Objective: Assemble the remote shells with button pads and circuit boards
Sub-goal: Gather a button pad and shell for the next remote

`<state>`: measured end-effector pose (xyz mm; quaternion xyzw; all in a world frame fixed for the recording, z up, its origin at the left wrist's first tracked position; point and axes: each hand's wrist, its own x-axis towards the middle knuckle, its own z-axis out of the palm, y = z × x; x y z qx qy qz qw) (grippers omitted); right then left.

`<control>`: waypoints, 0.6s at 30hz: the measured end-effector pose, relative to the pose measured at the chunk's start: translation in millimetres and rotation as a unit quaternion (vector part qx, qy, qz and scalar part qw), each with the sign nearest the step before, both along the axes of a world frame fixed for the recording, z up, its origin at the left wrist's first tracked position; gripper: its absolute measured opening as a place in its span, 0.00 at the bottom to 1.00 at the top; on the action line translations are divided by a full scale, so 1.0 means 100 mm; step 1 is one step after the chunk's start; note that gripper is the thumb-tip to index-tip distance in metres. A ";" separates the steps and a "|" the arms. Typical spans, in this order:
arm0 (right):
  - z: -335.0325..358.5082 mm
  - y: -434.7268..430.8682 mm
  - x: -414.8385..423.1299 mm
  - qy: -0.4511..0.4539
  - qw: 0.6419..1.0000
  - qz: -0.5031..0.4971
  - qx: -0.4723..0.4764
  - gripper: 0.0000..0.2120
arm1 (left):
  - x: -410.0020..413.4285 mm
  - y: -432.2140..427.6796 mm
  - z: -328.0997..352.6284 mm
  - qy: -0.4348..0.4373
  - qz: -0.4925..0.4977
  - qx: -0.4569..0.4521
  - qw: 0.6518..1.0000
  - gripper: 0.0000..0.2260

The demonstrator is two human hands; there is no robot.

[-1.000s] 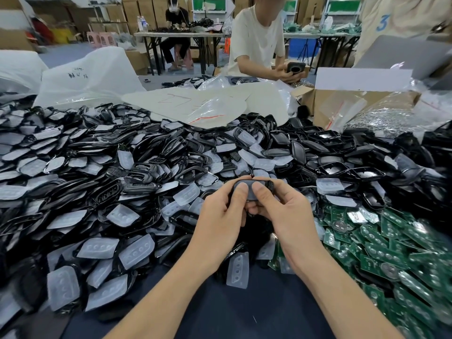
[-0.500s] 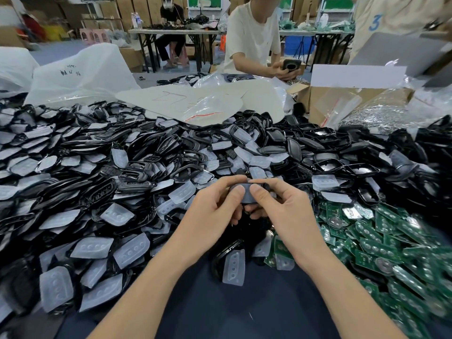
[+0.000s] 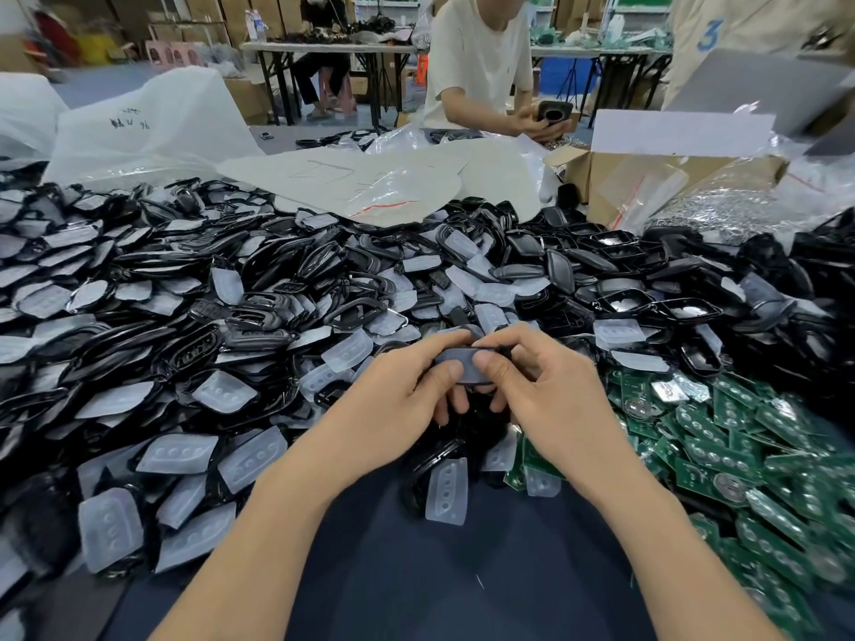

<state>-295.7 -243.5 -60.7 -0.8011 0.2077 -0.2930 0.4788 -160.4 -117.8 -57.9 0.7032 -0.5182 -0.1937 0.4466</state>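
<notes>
left grip (image 3: 398, 404) and right grip (image 3: 560, 400) each pinch one shell (image 3: 468, 383) over the middle of the surface (image 3: 416, 571), thumbs pressing its pad (image 3: 455, 360) down, likely to seat it flat. boards (image 3: 740, 460) lie heaped by the right edge, handy for the next layer.

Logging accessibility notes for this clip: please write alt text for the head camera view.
The left hand and right hand pinch a partly assembled black remote shell between them. Around them lie heaps of black shells and translucent button pads, with green circuit boards at right; another person sits opposite.
</notes>
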 end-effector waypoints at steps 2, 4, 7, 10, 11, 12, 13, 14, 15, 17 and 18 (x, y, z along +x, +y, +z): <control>0.01 0.01 0.01 -0.016 0.999 0.001 0.028 0.08 | -0.02 0.00 -0.01 0.032 0.010 -0.021 0.999 0.15; 0.02 0.02 0.02 -0.024 0.998 0.002 0.058 0.10 | -0.08 -0.01 -0.03 0.066 0.029 -0.040 0.997 0.14; 0.03 0.06 0.04 -0.048 0.993 0.019 0.110 0.09 | -0.16 -0.04 -0.04 0.115 0.043 -0.070 0.990 0.11; 0.04 0.10 0.05 -0.072 0.985 0.045 0.149 0.07 | -0.18 -0.06 0.00 0.148 0.053 -0.093 0.983 0.10; 0.05 0.10 0.06 -0.078 0.983 0.050 0.159 0.07 | -0.18 -0.06 0.02 0.158 0.053 -0.096 0.981 0.11; 0.05 0.10 0.06 -0.083 0.982 0.052 0.164 0.06 | -0.18 -0.06 0.03 0.168 0.052 -0.097 0.980 0.11; 0.05 0.10 0.07 -0.085 0.981 0.054 0.166 0.06 | -0.18 -0.06 0.04 0.181 0.050 -0.097 0.977 0.11; 0.05 0.10 0.07 -0.087 0.980 0.055 0.168 0.06 | -0.19 -0.06 0.05 0.197 0.048 -0.097 0.975 0.12; 0.05 0.10 0.07 -0.090 0.979 0.057 0.171 0.06 | -0.18 -0.06 0.06 0.212 0.047 -0.095 0.971 0.12; 0.05 0.10 0.07 -0.093 0.977 0.058 0.181 0.06 | -0.18 -0.06 0.06 0.232 0.048 -0.089 0.967 0.13; 0.05 0.10 0.07 -0.093 0.977 0.055 0.182 0.06 | -0.18 -0.06 0.07 0.238 0.048 -0.086 0.966 0.14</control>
